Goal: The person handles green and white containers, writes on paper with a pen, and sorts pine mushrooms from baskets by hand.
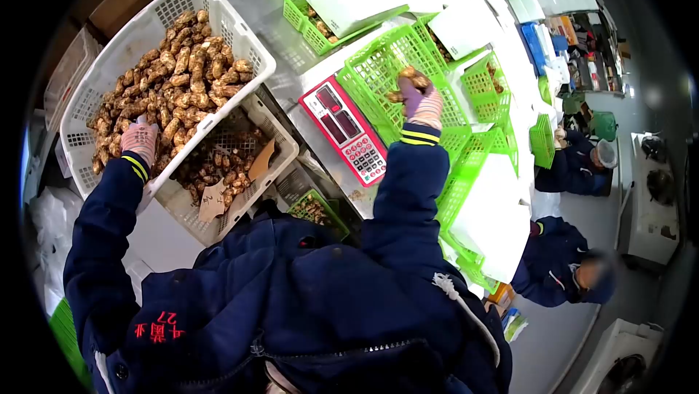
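Observation:
My left hand [141, 139], in a striped glove, reaches into the brown knobbly roots [195, 74] heaped in a large white crate [263, 59]; its fingertips are hidden among them. Over a green basket [378, 59], my right hand [421, 99], also gloved, is closed on a few roots [412, 76]. That basket is beside a red and white digital scale [344, 130], at its upper right edge. Whether the basket rests on the scale's pan cannot be made out.
A lower white crate [287, 150] with smaller roots and torn cardboard [212, 202] stands below the large one. Green baskets [484, 96] and white blocks [491, 205] crowd the right. Two people [575, 165] [557, 263] in dark jackets are farther right.

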Motion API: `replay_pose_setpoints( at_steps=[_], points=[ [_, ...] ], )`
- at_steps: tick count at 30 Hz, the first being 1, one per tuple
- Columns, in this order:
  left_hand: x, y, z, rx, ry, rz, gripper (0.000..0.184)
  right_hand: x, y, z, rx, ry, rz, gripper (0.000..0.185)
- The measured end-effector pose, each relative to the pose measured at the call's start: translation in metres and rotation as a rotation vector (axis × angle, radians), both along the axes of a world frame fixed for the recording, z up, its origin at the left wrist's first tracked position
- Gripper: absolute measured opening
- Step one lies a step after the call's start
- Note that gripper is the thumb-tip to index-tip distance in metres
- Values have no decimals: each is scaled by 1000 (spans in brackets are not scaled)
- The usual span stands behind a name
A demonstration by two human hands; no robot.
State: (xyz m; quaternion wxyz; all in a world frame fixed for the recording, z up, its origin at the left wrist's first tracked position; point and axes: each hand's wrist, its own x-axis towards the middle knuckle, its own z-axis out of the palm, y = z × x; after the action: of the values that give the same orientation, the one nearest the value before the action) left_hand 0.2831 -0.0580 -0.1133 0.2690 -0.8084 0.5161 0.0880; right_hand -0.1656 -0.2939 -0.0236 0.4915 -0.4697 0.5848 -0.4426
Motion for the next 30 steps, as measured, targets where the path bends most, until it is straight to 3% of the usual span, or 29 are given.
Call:
replay_pose_setpoints(
  at_steps=[1,3,4,5,7,8,9,10,11,12,13,14,15,16,17,18,19,21,22,25,27,30],
  points=[
    [7,2,-7,-8,-6,-78,21,-25,-12,-18,-7,164,-45,34],
    [16,10,-7,-140,11,-182,19,-60,-16,-36,68,219,-25,47],
    [53,11,-36,-344,234,20,18,-60,-5,-22,98,297,-10,57],
    [49,-1,-14,-415,338,-42,21,-76,-9,-42,-33,409,5,64],
    [41,-27,31,-526,555,-176,36,-69,14,-29,-174,307,-100,66],
    [-1,-46,70,-684,1037,19,38,-71,21,-19,-184,221,-154,62],
    [-33,-68,86,-642,1420,266,43,-86,22,-31,-268,170,-187,55],
    [-76,-89,111,-668,1610,209,47,-93,24,-38,-312,103,-236,52],
    [-112,-112,135,-483,1672,197,56,-98,30,-42,-354,37,-287,49],
    [-143,-135,129,-462,1862,107,60,-87,41,-26,-301,-38,-319,47],
    [-173,-158,140,-285,1923,26,59,-84,46,-25,-307,-37,-317,47],
    [-202,-178,137,-248,1916,8,56,-82,49,-25,-222,-92,-291,50],
    [-235,-211,105,-339,1916,-63,48,-81,52,-25,-135,-144,-263,53],
    [-259,-219,120,-137,2066,23,37,-80,51,-28,-51,-166,-263,53],
    [-277,-239,120,77,1990,19,31,-78,49,-31,-8,-169,-253,54],
    [-300,-253,100,-77,2048,-12,27,-78,49,-34,8,-147,-250,54],
    [-310,-256,96,-13,2144,201,33,-79,49,-35,23,-127,-249,55],
    [-324,-257,104,-213,1819,237,41,-79,49,-33,36,-140,-251,55],
    [-320,-255,105,-259,1805,210,49,-79,50,-32,54,-155,-250,55],
    [-280,-232,117,-110,2013,245,41,-74,50,-20,45,-118,-241,56],
    [-239,-203,133,-276,1938,224,36,-77,48,-26,34,-162,-186,52],
    [-144,-167,122,-389,2027,265,36,-69,30,-44,-225,87,-67,43]
  ],
)
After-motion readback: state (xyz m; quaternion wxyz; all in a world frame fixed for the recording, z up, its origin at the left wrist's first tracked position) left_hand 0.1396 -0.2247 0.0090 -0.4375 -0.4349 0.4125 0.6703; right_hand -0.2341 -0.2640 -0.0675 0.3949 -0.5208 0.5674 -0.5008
